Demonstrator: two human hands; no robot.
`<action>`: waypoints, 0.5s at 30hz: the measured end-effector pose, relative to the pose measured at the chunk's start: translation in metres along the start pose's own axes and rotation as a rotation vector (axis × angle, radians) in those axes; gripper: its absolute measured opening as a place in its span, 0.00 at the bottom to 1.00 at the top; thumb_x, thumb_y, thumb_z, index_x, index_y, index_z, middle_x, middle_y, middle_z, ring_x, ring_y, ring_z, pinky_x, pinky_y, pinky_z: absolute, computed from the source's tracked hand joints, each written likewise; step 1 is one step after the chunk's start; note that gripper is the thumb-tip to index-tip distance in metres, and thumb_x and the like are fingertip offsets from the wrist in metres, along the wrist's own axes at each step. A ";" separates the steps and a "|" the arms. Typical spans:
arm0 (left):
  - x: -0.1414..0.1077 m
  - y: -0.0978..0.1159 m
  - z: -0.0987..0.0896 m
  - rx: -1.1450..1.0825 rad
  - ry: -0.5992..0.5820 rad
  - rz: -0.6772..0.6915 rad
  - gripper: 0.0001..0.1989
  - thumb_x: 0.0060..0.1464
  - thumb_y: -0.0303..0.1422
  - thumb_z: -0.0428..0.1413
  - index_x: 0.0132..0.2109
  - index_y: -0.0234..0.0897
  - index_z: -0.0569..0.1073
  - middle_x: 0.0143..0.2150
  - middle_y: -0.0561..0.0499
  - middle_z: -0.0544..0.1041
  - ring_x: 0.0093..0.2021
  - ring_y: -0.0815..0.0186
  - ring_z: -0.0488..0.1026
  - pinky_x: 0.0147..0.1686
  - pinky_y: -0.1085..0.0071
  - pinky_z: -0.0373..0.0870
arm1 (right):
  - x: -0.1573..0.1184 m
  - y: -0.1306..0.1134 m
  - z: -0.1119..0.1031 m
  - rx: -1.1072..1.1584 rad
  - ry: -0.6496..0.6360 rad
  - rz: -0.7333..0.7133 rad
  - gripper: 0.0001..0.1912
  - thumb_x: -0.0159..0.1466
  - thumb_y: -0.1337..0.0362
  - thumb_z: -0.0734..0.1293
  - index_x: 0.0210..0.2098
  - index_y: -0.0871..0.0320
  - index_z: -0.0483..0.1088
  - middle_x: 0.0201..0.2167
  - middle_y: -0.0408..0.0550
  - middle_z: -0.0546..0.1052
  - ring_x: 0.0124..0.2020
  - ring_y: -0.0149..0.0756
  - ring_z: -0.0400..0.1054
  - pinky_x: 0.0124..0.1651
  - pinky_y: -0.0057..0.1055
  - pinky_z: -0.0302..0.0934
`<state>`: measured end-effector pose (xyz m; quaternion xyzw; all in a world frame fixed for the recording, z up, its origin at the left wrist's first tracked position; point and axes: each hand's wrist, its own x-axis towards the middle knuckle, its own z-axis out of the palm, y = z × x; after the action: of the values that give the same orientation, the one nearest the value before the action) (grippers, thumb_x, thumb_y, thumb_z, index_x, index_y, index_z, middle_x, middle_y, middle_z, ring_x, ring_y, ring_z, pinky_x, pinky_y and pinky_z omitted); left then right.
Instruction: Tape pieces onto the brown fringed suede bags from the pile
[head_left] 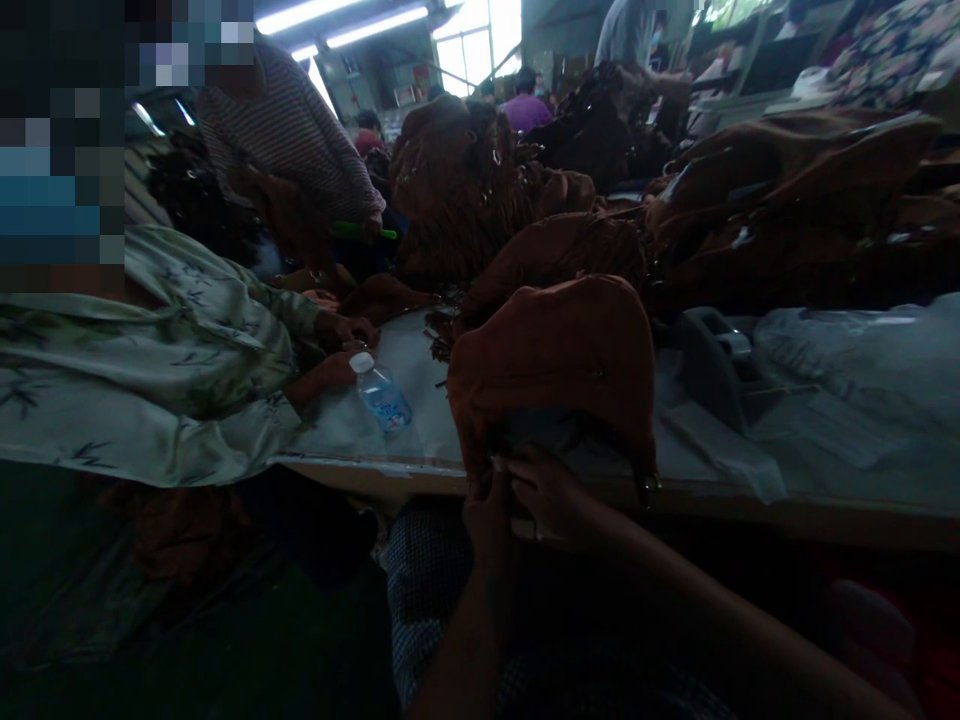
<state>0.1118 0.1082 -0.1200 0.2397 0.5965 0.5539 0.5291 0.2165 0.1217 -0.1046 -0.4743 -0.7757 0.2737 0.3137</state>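
A brown bag [555, 340] lies at the table's front edge, its body arched away from me and its two ends hanging towards me. My left hand [487, 505] is closed on the bag's left end. Close beside it, my right hand [547, 488] has its fingers bent and pressed together at the same end. The small part between my fingertips is too dark to make out. A metal ring [652, 483] shows at the bag's right end, apart from both hands.
A water bottle [382, 395] stands left of the bag, near a co-worker in a pale patterned shirt [202, 350]. Brown bags [450, 190] are heaped behind. On the right are a grey tape dispenser [720, 360] and clear plastic bags [862, 370] on the table [420, 350].
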 end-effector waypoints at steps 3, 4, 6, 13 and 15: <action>0.001 -0.004 0.002 -0.080 -0.016 0.006 0.19 0.41 0.44 0.60 0.34 0.30 0.75 0.30 0.46 0.76 0.32 0.65 0.72 0.31 0.73 0.66 | 0.002 0.007 0.001 0.269 -0.017 0.034 0.17 0.61 0.68 0.55 0.40 0.57 0.73 0.34 0.47 0.72 0.37 0.34 0.64 0.41 0.29 0.59; 0.003 -0.006 0.002 -0.112 -0.023 0.008 0.19 0.41 0.44 0.60 0.34 0.30 0.74 0.30 0.47 0.76 0.31 0.66 0.71 0.31 0.73 0.66 | 0.003 0.009 0.001 0.327 -0.026 0.054 0.17 0.61 0.67 0.54 0.40 0.57 0.74 0.33 0.47 0.72 0.36 0.34 0.65 0.40 0.29 0.59; 0.005 -0.008 0.001 -0.158 -0.037 0.015 0.19 0.41 0.43 0.60 0.34 0.30 0.74 0.30 0.47 0.76 0.31 0.66 0.72 0.31 0.74 0.66 | 0.004 0.012 0.003 0.381 -0.013 0.110 0.17 0.61 0.67 0.55 0.40 0.58 0.74 0.32 0.47 0.72 0.36 0.33 0.65 0.39 0.29 0.60; -0.012 0.030 -0.007 0.048 0.033 -0.053 0.08 0.40 0.32 0.61 0.32 0.36 0.76 0.32 0.48 0.77 0.37 0.61 0.74 0.33 0.71 0.70 | 0.000 -0.002 0.022 0.313 0.183 0.155 0.18 0.58 0.68 0.60 0.46 0.56 0.72 0.41 0.48 0.74 0.43 0.36 0.66 0.47 0.34 0.60; -0.019 0.044 -0.007 0.234 0.167 -0.040 0.07 0.37 0.27 0.61 0.28 0.42 0.76 0.31 0.53 0.78 0.38 0.60 0.74 0.34 0.71 0.70 | -0.002 -0.008 0.026 0.233 0.217 0.123 0.19 0.57 0.68 0.61 0.47 0.53 0.71 0.44 0.47 0.74 0.46 0.38 0.65 0.51 0.35 0.58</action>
<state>0.0985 0.1011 -0.0738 0.2411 0.7036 0.4878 0.4570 0.1937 0.1135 -0.1161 -0.5080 -0.6698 0.3277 0.4312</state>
